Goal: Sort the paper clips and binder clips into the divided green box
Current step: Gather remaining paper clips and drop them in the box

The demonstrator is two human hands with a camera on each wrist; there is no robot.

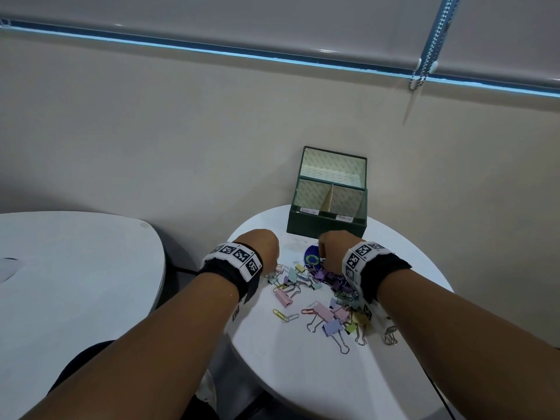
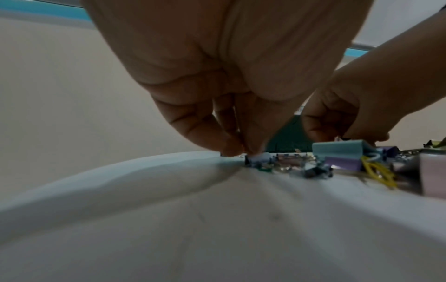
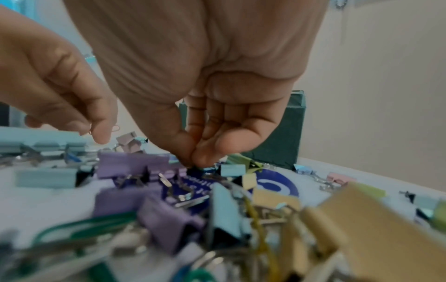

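- The left hand (image 1: 263, 244) reaches down to the left edge of the clip pile (image 1: 321, 298) on the round white desk (image 1: 303, 374), its fingertips (image 2: 231, 150) pinching a small pale clip (image 2: 259, 158).
- The right hand (image 1: 333, 250), fingers bunched, pinches something small and dark in the pile; what it is cannot be told.
- Behind both hands stands the divided green box (image 1: 325, 227), at the desk's far edge.

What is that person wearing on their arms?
Each wrist has a black band topped by a white strip printed with square black-and-white tag patterns: one behind the left hand, one behind the right hand. The forearms are bare, with no sleeves, gloves or rings showing.
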